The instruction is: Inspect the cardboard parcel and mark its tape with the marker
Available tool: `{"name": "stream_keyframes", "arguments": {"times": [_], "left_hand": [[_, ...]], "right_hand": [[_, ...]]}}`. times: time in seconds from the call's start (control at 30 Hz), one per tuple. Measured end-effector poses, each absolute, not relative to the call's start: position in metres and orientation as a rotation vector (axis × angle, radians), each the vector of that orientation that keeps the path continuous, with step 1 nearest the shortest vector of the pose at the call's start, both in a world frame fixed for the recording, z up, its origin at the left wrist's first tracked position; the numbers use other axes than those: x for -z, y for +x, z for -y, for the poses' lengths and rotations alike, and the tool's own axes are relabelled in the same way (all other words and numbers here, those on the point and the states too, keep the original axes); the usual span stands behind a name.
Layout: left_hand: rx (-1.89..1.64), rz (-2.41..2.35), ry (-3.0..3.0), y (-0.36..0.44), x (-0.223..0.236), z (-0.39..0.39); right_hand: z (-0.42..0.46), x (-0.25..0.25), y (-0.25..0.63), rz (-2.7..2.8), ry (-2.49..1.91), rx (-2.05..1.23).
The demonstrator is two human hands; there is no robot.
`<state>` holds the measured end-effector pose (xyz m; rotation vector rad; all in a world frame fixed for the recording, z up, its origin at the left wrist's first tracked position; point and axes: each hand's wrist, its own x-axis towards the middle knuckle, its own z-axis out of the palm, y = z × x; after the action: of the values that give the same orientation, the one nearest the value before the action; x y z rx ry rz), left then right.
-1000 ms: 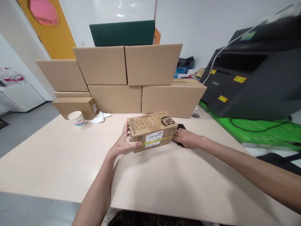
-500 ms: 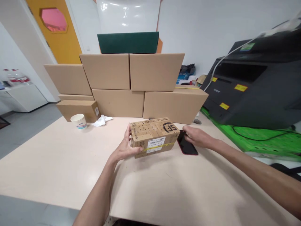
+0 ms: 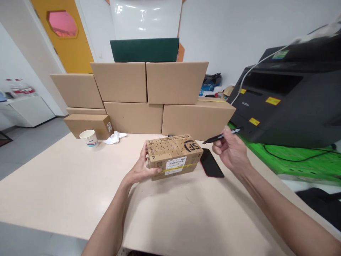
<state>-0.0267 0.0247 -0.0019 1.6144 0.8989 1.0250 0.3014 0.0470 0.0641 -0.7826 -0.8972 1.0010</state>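
A small cardboard parcel (image 3: 174, 155) with a white label, yellow tape and a black logo lies on the pale table (image 3: 66, 185). My left hand (image 3: 140, 167) grips its left end, thumb on the front face. My right hand (image 3: 231, 151) is raised just right of the parcel, fingers closed on a black marker pen (image 3: 222, 135) whose tip points left toward the parcel. A black phone with a red edge (image 3: 211, 166) lies flat on the table between the parcel and my right hand.
Several plain cardboard boxes (image 3: 149, 96) are stacked along the table's far side, with a dark green box (image 3: 145, 49) on top. A paper cup (image 3: 89, 137) and a crumpled tissue (image 3: 114, 136) sit at the back left. A large black printer (image 3: 290, 96) stands at the right.
My right hand left the parcel's right end, picked a black marker up from beside the phone and lifted it. The left hand kept hold of the parcel.
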Motion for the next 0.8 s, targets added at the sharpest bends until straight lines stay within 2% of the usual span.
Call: {"name": "stream_keyframes", "arguments": {"times": [0.4, 0.6, 0.8], "left_hand": [[-1.005, -0.879, 1.609, -0.028, 0.007, -0.026], [-1.007, -0.9, 1.627, -0.028, 0.008, -0.026], [-1.039, -0.902, 1.649, -0.026, 0.007, -0.027]], "right_hand": [[-0.049, -0.083, 0.249, 1.507, -0.981, -0.901], [-0.061, -0.087, 0.231, 1.56, -0.929, -0.618], [-0.076, -0.074, 0.222, 1.686, -0.988, -0.612]]}}
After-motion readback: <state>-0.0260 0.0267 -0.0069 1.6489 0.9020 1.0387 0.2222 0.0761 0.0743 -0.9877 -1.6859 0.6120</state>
